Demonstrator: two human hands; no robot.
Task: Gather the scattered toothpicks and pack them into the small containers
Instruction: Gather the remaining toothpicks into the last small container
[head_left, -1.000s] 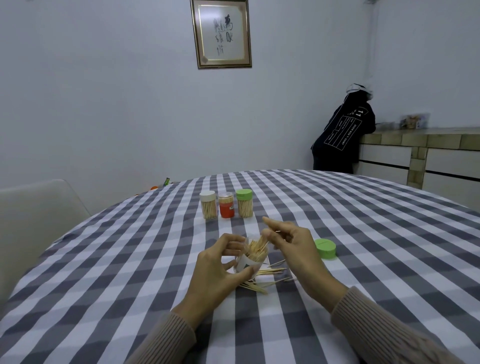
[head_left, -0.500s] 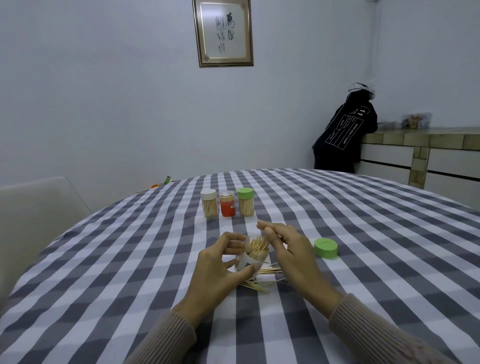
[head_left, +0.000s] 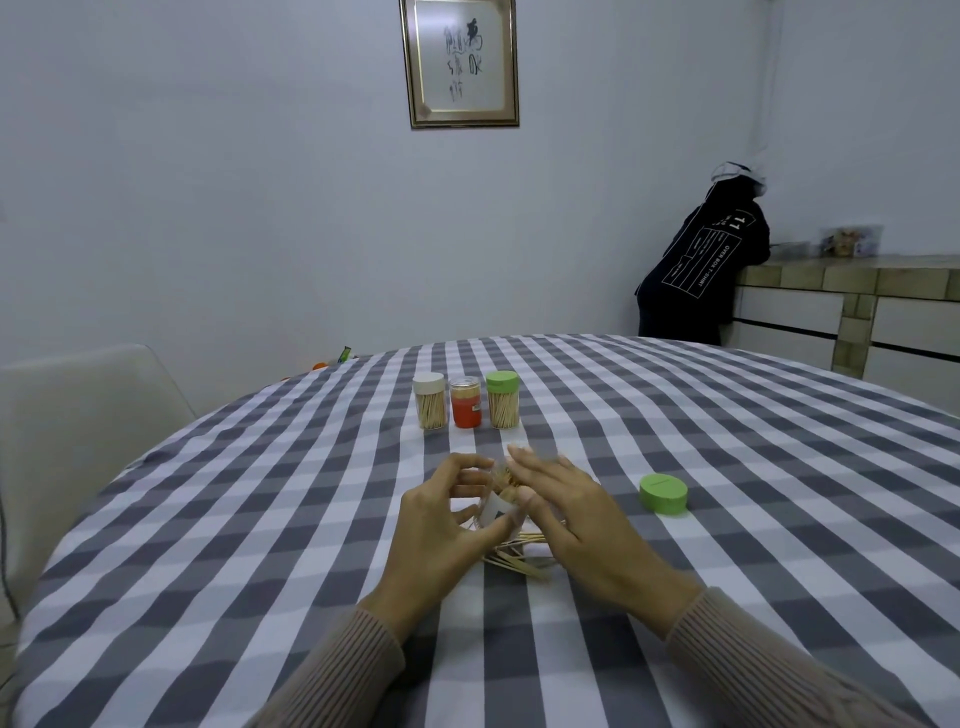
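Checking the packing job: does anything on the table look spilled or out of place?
Yes. Loose toothpicks lie scattered on the checked tablecloth beneath the hands, and a green lid sits alone, off its container. The three closed containers stand upright in a neat row.

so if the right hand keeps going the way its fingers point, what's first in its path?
Probably the toothpick tips in the open container that the left hand holds; the right hand fingers point up-left just over it. Depth is unclear; beyond stands the green-lidded jar.
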